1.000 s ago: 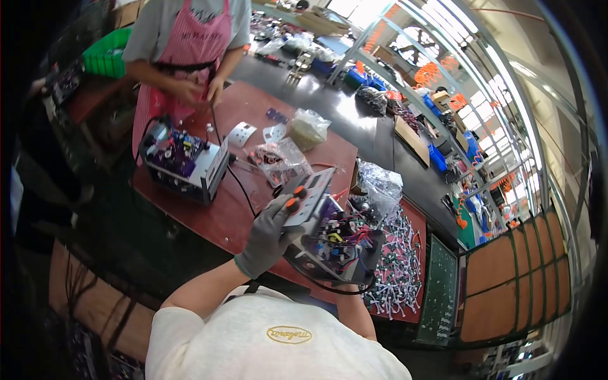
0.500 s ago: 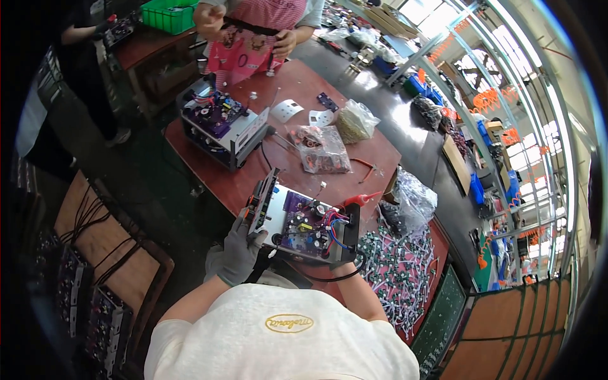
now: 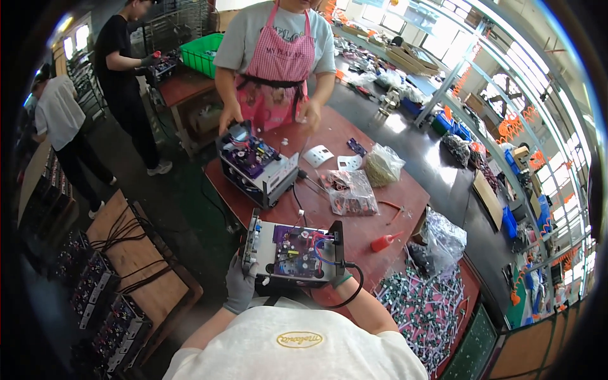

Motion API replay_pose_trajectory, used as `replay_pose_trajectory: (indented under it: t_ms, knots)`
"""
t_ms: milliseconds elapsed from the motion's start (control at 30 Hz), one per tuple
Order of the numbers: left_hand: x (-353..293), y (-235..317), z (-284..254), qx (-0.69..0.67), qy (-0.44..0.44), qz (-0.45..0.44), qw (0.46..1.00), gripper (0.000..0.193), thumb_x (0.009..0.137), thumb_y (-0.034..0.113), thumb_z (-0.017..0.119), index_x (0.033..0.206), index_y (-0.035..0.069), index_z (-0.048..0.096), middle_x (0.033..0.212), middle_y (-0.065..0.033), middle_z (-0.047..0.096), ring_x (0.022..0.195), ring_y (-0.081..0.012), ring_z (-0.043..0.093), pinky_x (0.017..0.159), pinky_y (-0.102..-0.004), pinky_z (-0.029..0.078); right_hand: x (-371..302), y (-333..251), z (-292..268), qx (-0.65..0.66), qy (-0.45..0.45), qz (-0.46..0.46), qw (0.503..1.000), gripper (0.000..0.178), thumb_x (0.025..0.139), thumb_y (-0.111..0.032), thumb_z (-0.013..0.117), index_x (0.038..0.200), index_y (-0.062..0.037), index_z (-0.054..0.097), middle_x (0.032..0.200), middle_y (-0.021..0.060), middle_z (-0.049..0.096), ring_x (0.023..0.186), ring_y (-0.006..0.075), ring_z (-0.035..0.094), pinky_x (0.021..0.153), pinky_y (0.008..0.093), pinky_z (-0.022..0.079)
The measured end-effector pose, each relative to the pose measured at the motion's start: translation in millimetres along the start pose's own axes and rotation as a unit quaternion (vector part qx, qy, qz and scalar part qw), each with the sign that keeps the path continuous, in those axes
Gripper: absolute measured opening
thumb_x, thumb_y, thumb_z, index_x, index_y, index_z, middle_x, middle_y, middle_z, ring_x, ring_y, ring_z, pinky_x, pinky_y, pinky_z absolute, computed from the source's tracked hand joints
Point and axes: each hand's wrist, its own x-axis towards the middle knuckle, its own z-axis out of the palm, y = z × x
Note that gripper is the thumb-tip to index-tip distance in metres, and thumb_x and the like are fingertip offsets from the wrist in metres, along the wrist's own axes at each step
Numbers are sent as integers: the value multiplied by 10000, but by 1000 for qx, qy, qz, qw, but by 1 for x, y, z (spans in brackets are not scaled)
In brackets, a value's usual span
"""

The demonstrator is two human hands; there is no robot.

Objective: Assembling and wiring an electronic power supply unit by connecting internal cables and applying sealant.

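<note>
An open metal chassis with a purple circuit board, red and blue wires and a black cable is held in front of me at the near table edge. My gloved left hand grips its left end panel, thumb on the near corner. My right hand, in a glove with a green cuff, supports the right end from below; its fingers are mostly hidden behind the chassis and cable. Beyond it, a similar chassis stands on the red table, a co-worker's hand at its far corner.
A red bottle lies right of my chassis. Behind are a bag of orange-and-black parts, a bag of small pieces and white curved plates. Many wired connectors cover the right side. A wooden board with black cables is at left.
My view has tilted up, showing more of the co-workers. The chassis in my hands has turned to sit more level. The co-worker's hand has come down to the other chassis.
</note>
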Motion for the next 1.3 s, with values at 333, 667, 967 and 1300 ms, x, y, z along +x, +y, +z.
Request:
replay_pose_trajectory:
  t_ms: [333, 667, 967, 1300]
  knots:
    - [-23, -31, -16, -59, 42, -91, 993, 360, 876, 256, 632, 1136, 10, 595, 1142, -198, 590, 1041, -354, 585, 901, -389, 459, 52, 8, -11, -45, -14, 30, 998, 642, 870, -484, 543, 1343, -58, 453, 1357, 193, 494, 1162, 376, 543, 935, 531, 465]
    - [-10, -39, -14, -21, -11, -78, 997, 385, 864, 277, 639, 1156, 31, 594, 1150, -195, 593, 1037, -359, 594, 881, -391, 478, 38, -3, -37, -70, 34, 5, 997, 581, 871, -446, 567, 1288, -50, 488, 1316, 191, 524, 1140, 373, 554, 927, 530, 469]
    - [31, 24, -2, 10, -34, 54, 998, 341, 787, 222, 707, 1073, 45, 648, 1074, -177, 622, 900, -328, 643, 773, -385, 528, 19, -52, -56, -110, 94, -46, 988, 526, 871, -412, 588, 1239, -42, 520, 1278, 190, 551, 1120, 371, 563, 919, 529, 472]
    - [78, 29, 21, 58, -62, 139, 987, 305, 773, 262, 717, 967, 32, 673, 1014, -179, 639, 848, -338, 643, 737, -394, 528, 7, -68, -77, -136, 175, -125, 967, 465, 872, -374, 611, 1184, -34, 555, 1237, 188, 582, 1098, 369, 574, 910, 528, 476]
